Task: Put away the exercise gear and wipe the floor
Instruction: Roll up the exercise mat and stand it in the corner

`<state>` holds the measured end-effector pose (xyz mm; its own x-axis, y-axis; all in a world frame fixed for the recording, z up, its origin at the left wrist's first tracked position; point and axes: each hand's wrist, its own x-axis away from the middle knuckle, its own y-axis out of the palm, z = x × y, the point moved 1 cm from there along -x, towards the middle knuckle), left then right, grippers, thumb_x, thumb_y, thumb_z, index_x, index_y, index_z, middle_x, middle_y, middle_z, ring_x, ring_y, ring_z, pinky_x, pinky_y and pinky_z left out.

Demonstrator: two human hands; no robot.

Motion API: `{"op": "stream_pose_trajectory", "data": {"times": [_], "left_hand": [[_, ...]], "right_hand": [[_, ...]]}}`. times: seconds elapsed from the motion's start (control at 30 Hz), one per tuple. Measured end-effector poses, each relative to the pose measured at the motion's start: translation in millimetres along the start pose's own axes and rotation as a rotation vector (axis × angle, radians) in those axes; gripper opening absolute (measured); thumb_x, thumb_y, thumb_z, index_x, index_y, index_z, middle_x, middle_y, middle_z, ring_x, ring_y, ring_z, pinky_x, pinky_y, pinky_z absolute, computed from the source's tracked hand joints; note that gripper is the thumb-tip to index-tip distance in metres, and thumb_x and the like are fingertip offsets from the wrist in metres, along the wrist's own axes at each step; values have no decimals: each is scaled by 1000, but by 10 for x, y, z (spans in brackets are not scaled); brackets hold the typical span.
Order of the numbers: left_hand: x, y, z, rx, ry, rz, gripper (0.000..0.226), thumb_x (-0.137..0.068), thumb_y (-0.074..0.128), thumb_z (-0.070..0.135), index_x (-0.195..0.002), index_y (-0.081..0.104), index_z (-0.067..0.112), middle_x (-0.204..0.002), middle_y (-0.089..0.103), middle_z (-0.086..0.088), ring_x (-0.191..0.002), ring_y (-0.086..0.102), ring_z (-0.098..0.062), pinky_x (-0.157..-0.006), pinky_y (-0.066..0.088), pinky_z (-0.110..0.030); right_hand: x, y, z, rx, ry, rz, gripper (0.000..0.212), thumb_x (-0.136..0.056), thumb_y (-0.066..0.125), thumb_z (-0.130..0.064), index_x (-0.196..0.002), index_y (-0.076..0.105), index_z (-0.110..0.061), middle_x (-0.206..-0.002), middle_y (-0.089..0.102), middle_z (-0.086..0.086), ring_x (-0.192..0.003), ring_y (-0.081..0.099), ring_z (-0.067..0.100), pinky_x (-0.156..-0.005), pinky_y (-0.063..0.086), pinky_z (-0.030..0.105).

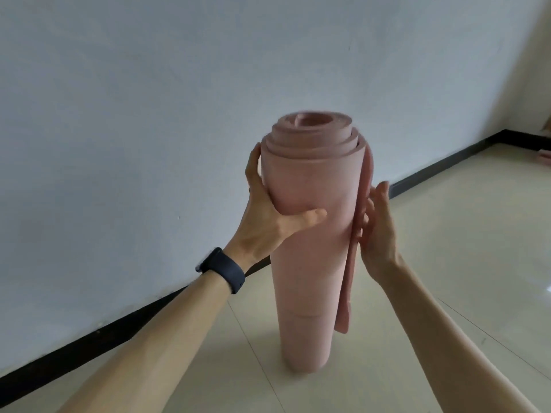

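Pink exercise mat (310, 234), rolled and standing on end on the tiled floor (432, 263), is filling the centre of the frame near the wall (149, 114). The left hand (268, 216) is clamping its upper part while the right hand (377, 231) is pressing flat, fingers extended, against the loose outer flap (354, 234). If that pressure is eased, the flap is likely to spring open, or the tall roll may topple.

A plain white wall (149, 99) meets a glossy cream tiled floor (447, 263) along a black baseboard (89, 338).
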<state>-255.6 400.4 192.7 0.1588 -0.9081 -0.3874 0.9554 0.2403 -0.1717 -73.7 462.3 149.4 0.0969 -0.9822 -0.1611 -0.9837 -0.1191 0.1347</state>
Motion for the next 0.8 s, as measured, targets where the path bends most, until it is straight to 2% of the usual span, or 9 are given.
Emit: {"op": "stream_pose_trajectory", "data": {"times": [0.1,0.17,0.23,0.33,0.4,0.53,0.63,0.7,0.8], "left_hand": [[-122,-137,194,119,-85,106,101,-66,69,70,-148,18,42,-150,42,-1,-139,40,-11,-113,36,-40],[-372,-219,344,111,-186,145,99,-67,59,86,-146,33,33,-137,57,-6,-129,53,-19,-110,39,-46],[-597,-237,450,-54,-283,87,94,-73,59,81,-149,32,31,-127,60,5,-121,57,-16,-107,42,-42],[-816,-173,417,-334,-359,-10,76,-87,59,60,-152,25,37,-138,51,6,-128,49,-20,-105,42,-39],[-882,-110,346,-524,-358,-69,67,-92,50,58,-151,26,40,-152,38,0,-137,41,-24,-109,37,-41],[-914,-23,337,-793,-425,-105,67,-88,40,67,-149,20,48,-160,17,-4,-142,29,-34,-111,34,-51],[-945,-17,616,-1102,-399,-84,87,-82,52,64,-151,1,46,-163,-7,0,-147,10,-37,-103,36,-57],[-1017,32,710,-1077,-508,-168,97,-80,59,61,-152,-2,41,-162,9,-7,-140,30,-39,-92,40,-48],[-822,230,695,-1011,-681,-307,86,-82,58,58,-149,10,34,-139,41,-11,-107,58,-39,-76,39,-38]], "right_hand": [[-79,133,-360,-42,11,-25,74,-69,39,-91,-88,66,-25,-80,61,-7,-70,53,10,-64,37,27],[-181,216,-608,-7,27,-38,76,-70,40,-91,-68,56,-17,-70,55,0,-61,48,16,-57,32,29],[-314,313,-874,130,48,-116,82,-72,46,-90,-65,51,-8,-67,55,5,-57,51,22,-54,35,27],[-527,416,-1078,413,58,-295,55,-83,63,-63,-91,75,-10,-82,76,-1,-71,73,14,-64,53,27],[-663,422,-976,534,68,-300,41,-85,66,-46,-114,67,-16,-98,74,-3,-85,72,14,-74,57,32],[-775,345,-920,592,160,-314,51,-87,63,-43,-133,47,-28,-111,64,-5,-99,64,15,-88,53,36],[-821,278,-1152,820,231,-384,59,-79,68,-46,-130,44,-29,-112,59,-5,-102,59,16,-88,50,34],[-810,291,-1182,941,202,-351,57,-74,68,-42,-123,45,-24,-116,52,-5,-102,54,17,-80,46,33],[-576,316,-1095,839,320,-288,63,-74,60,-25,-131,36,-29,-122,48,2,-96,53,23,-79,45,34]]}}
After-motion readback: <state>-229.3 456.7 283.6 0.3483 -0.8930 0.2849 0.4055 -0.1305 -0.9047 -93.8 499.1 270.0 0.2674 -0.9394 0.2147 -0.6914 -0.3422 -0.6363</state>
